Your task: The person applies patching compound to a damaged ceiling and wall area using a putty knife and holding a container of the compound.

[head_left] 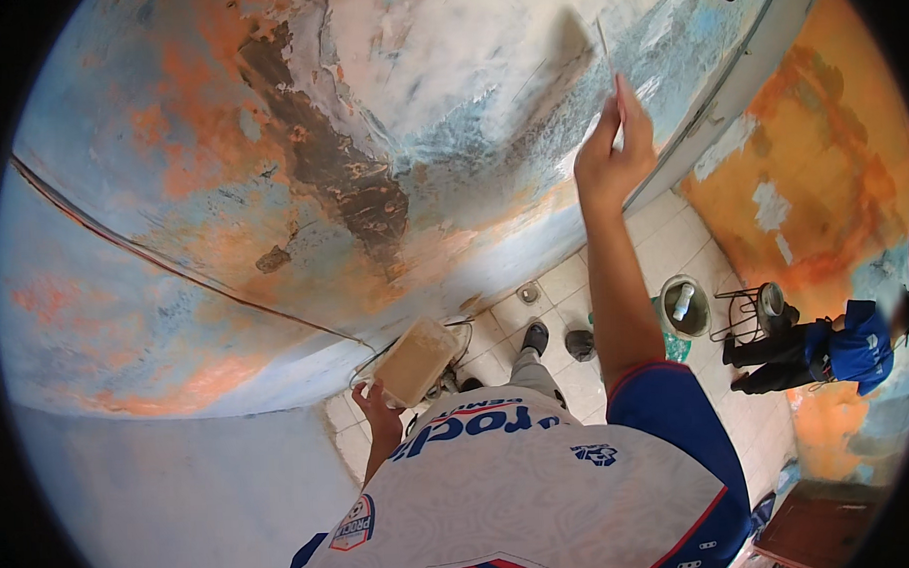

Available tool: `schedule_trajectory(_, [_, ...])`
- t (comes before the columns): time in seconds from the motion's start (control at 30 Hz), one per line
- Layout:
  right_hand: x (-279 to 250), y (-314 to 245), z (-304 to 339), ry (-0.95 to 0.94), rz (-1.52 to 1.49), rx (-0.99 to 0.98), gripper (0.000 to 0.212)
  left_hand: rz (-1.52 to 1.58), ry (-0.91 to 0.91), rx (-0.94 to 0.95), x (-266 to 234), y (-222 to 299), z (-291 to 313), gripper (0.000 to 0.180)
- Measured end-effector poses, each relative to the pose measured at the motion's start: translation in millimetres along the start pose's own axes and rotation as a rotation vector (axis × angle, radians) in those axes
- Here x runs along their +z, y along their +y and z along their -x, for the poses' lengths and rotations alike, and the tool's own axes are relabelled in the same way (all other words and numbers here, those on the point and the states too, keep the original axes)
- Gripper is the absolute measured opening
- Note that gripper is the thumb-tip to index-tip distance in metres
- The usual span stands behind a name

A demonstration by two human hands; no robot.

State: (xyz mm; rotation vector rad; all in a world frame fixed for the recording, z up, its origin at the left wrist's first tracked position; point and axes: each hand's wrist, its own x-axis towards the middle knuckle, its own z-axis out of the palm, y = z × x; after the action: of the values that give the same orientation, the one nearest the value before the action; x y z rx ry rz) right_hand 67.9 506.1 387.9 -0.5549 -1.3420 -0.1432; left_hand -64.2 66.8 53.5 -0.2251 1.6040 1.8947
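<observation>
A big wall (270, 170) fills most of the view, its old paint peeling in orange, blue and brown patches, with a pale, freshly smoothed area near its top edge. A thin dark wire (174, 269) runs slantwise across the wall down toward the floor. Below lies a tiled floor (673, 236), and beyond a grey door frame (738, 84) stands a second orange wall (820, 141). At the right edge of the floor another person in a blue top (857, 345) crouches beside a small wire stand (741, 314), with a round bucket (684, 306) close by.

The right hand (615, 143) is raised high with the arm stretched out, its fingers closed around the handle of a wide scraper (576, 49). The blade lies flat against the pale part of the wall, just above the hand and a little to its left; its long edge runs slantwise across the wall, while the thin handle points down into the grip. The blade is blurred, so its exact outline is hard to tell.

The left hand (379, 412) is low, near the waist, gripping from below a flat square board (415, 360) loaded with tan filler. The board is tilted, well apart from the scraper and below it to the left, so the right hand is the one at the wall.
</observation>
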Motion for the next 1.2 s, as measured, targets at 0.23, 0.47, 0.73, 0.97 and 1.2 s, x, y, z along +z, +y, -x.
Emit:
schedule_trajectory(0.23, [-1,-38,126,-0.341,-0.138,-0.071,0.038,0.044,0.069,-0.059,17,15,7,0.058])
schedule_trajectory(0.47, [-58,-59,184,-0.641,-0.182,0.156,0.031,-0.093,0.023,0.011,-8,-6,3,0.058])
schedule_trajectory(0.73, [9,-13,-10,-0.04,-0.099,-0.099,0.028,-0.005,0.043,-0.038,0,2,15,0.056])
schedule_trajectory(0.97, [-38,-105,201,-0.725,-0.316,-0.091,0.048,-0.101,-0.072,0.066,-6,-13,7,0.058])
schedule_trajectory(1.2, [-36,-73,143,-0.399,-0.239,0.038,0.032,-0.315,-0.053,0.151,-36,-29,15,0.059])
